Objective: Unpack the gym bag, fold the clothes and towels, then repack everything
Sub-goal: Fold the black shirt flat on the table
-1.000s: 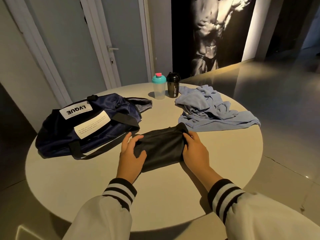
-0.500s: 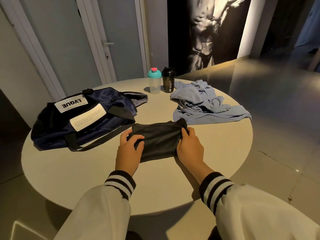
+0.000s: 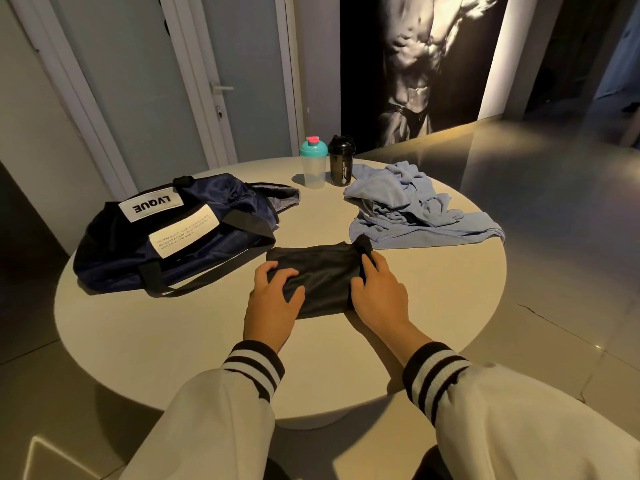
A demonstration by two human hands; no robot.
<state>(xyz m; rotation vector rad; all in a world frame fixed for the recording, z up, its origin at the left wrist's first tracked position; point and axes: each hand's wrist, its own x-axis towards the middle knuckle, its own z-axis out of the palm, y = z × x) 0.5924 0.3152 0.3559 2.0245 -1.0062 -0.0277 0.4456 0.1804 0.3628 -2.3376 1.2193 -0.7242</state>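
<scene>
One folded black garment (image 3: 322, 271) lies just right of the single navy fabric gym bag (image 3: 173, 244). The left hand (image 3: 273, 299) and right hand (image 3: 377, 292) grip its ends with curled fingers. Farther right of the bag are two bottles, a clear teal-lidded shaker (image 3: 312, 168) and a black shaker (image 3: 341, 166), and one crumpled blue towel (image 3: 408, 209).

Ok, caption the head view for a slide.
Left hand and right hand grip a folded black garment between navy gym bag and crumpled blue towel.

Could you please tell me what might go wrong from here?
The garment is held only at its ends by the left hand and right hand; lifted so, the fold may sag open.
The towel has a corner at the table edge; a brush could drag it off.
The black bottle stands beside the towel; tugging the towel might topple it.
</scene>
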